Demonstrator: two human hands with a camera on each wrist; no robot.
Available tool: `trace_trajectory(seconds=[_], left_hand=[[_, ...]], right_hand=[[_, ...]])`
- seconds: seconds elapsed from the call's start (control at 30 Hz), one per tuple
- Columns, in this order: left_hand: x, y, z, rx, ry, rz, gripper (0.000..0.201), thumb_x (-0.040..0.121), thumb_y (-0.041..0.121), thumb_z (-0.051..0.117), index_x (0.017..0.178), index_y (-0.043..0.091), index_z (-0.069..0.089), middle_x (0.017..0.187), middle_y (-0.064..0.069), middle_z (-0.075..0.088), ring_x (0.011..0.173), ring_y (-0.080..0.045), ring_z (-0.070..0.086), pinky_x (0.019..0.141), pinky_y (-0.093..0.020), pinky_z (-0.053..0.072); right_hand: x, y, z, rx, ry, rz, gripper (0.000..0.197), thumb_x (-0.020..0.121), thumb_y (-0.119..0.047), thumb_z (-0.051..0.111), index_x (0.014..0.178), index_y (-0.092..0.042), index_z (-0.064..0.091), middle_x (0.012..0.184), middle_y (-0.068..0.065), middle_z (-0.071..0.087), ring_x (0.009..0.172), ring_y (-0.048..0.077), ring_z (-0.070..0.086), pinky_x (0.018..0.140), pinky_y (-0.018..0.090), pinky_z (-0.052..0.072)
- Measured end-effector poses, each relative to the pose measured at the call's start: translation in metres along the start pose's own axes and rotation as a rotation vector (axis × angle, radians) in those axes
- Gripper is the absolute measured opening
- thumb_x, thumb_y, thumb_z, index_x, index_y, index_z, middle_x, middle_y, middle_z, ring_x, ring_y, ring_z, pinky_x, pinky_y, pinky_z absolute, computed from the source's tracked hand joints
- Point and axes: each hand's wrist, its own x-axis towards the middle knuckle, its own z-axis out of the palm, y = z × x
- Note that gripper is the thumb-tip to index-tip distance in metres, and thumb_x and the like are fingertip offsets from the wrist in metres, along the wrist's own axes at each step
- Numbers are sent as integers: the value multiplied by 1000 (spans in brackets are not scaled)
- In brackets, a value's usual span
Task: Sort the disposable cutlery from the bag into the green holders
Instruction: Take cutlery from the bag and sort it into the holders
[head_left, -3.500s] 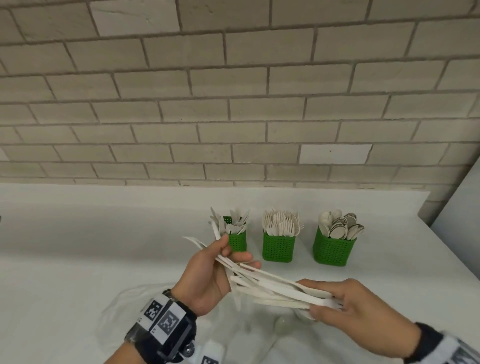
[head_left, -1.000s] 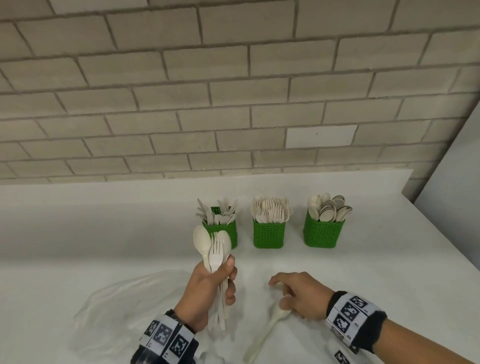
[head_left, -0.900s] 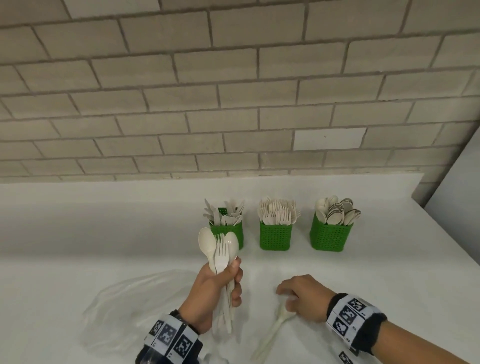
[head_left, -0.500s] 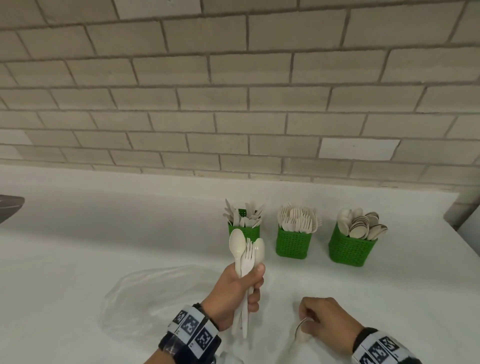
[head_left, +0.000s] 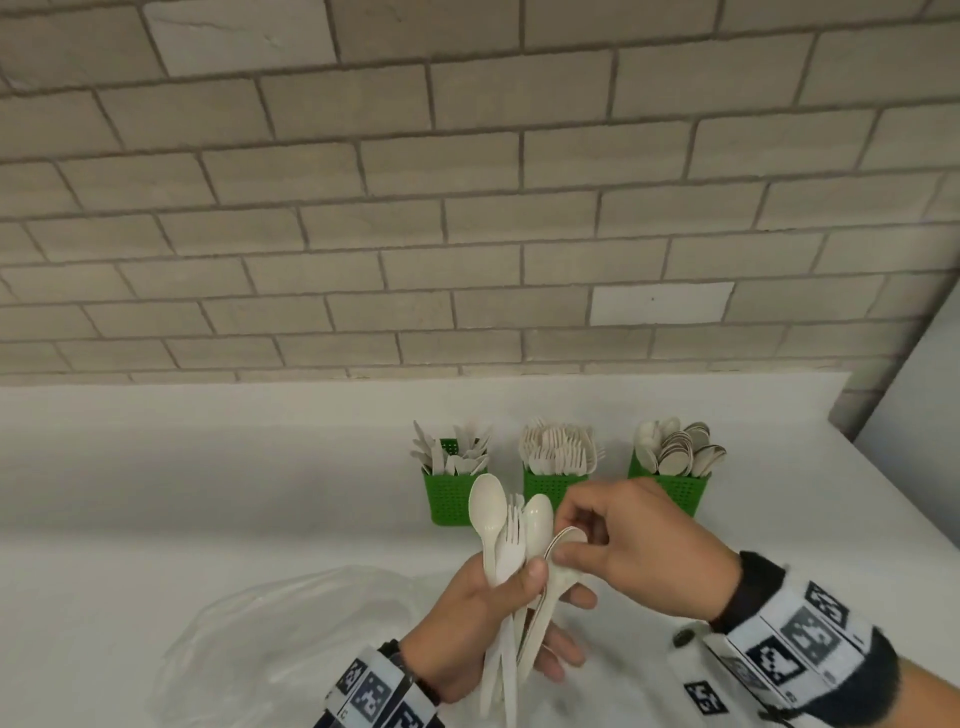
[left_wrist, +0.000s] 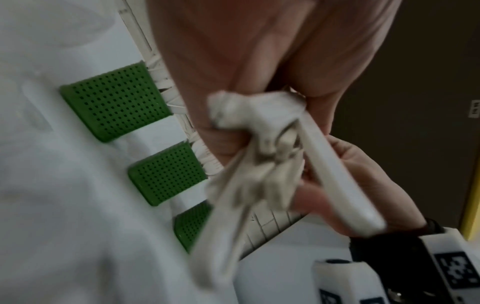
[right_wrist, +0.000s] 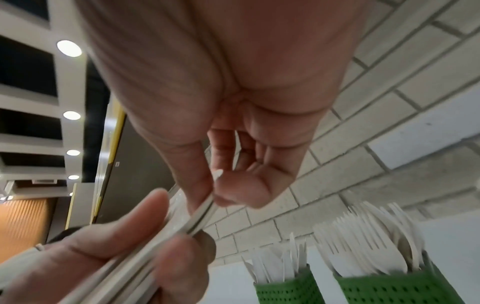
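Note:
My left hand (head_left: 524, 587) grips an upright bundle of white cutlery (head_left: 506, 540), two spoons and a fork showing on top. My right hand (head_left: 569, 540) pinches the bowl of another white spoon (head_left: 558, 566) and holds it against the bundle's right side. Behind the hands stand three green holders: knives on the left (head_left: 449, 496), forks in the middle (head_left: 545, 486), spoons on the right (head_left: 685, 488). The clear plastic bag (head_left: 291, 623) lies flat on the counter to the left. In the left wrist view the handles (left_wrist: 259, 160) stick out below my fist.
The white counter (head_left: 208, 493) runs back to a brick wall (head_left: 467, 208). A white panel (head_left: 914, 415) borders the counter at the right. The right wrist view shows the knife holder (right_wrist: 285, 288) and fork holder (right_wrist: 389, 288) close below my hands.
My right hand lifted a spoon off the counter and brought it up to the bundle. My left hand kept its grip on the bundle.

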Motion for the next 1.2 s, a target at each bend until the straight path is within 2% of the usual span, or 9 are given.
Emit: trace_trajectory(seconds=[0.1, 0.3, 0.5, 0.67, 0.77, 0.93, 1.03, 1.1, 1.2], left_hand=[[-4, -2, 0, -15, 23, 40, 39, 90, 37, 68, 111, 4, 61, 91, -20, 62, 47, -22, 54, 48, -27, 43], [-10, -6, -2, -10, -18, 35, 31, 88, 29, 72, 106, 6, 63, 88, -16, 60, 49, -19, 49, 49, -25, 39], [-6, -11, 7, 183, -10, 114, 49, 91, 14, 66, 134, 5, 45, 89, -16, 62, 56, -25, 57, 50, -28, 48], [-8, -7, 9, 343, 14, 229, 29, 94, 17, 62, 118, 4, 54, 83, -10, 59, 54, -20, 51, 50, -27, 45], [-12, -8, 11, 495, 85, 311, 38, 92, 28, 64, 125, 13, 52, 96, -3, 62, 73, -12, 57, 60, -26, 46], [-15, -4, 14, 845, 177, 374, 38, 93, 33, 61, 124, 30, 40, 112, 27, 60, 99, -3, 61, 81, -16, 44], [-12, -5, 14, 978, 186, 358, 46, 94, 28, 60, 125, 44, 30, 114, 28, 57, 94, -2, 59, 78, -20, 45], [-12, -4, 12, 1136, 181, 345, 64, 91, 22, 56, 125, 59, 16, 115, 25, 56, 92, -6, 58, 78, -27, 47], [-10, -1, 9, 1350, 166, 330, 70, 85, 22, 47, 131, 52, 3, 119, 13, 58, 96, -15, 57, 79, -30, 46]], right_hand=[[-3, -2, 8, 32, 72, 26, 11, 77, -26, 76, 76, -24, 65, 62, -10, 61, 59, 2, 56, 55, 12, 40], [-13, 0, 23, 211, 123, 117, 22, 73, -20, 79, 77, -26, 58, 65, -12, 59, 53, 3, 49, 53, 14, 39], [-12, 13, 36, 458, 137, 293, 19, 70, -1, 68, 72, -14, 55, 52, -7, 48, 45, 9, 41, 48, 27, 34], [-21, 12, 32, 940, -25, 262, 27, 73, -2, 72, 93, 3, 53, 89, 26, 54, 59, 30, 58, 50, 34, 46], [-33, 14, 24, 1146, -132, 161, 41, 74, -12, 80, 105, 1, 58, 100, 20, 55, 75, 38, 60, 62, 42, 51], [-47, 1, 18, 886, 118, 92, 42, 70, -30, 84, 106, -17, 69, 99, 11, 60, 76, 27, 61, 65, 36, 53], [-45, -4, 13, 709, 239, 43, 14, 82, -22, 76, 95, -26, 75, 89, 1, 65, 73, 16, 59, 61, 29, 49], [-44, -2, 8, 608, 265, 14, 14, 83, -22, 71, 93, -30, 76, 86, -2, 66, 75, 17, 60, 62, 32, 48], [-44, -1, 3, 414, 243, -67, 15, 85, -26, 73, 95, -37, 74, 87, -7, 67, 75, 15, 59, 63, 29, 46]])
